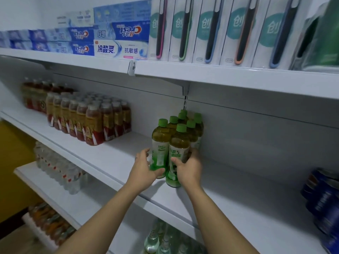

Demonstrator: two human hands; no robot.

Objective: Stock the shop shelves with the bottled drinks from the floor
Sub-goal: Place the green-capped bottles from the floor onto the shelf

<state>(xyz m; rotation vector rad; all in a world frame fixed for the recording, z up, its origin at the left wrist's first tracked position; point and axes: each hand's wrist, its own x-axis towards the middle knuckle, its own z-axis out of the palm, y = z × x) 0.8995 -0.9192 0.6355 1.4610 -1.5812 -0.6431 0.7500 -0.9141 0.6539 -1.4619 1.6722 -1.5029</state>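
On the middle shelf, both hands grip green-capped bottles.

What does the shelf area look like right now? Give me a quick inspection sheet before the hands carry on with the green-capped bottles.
Surface: white middle shelf, holding drinks.
Job's things: green-capped bottles clustered upright on it, near the back panel.
Clutter: wrapped red-label bottles at left; blue wrapped pack at the right edge, blurred.
Grippers: left hand grips the front-left bottle low down; right hand grips the front-right bottle.
Cables: nothing seen.
Surroundings: toothpaste boxes and toothbrush packs on the shelf above; water bottles on the shelf below.
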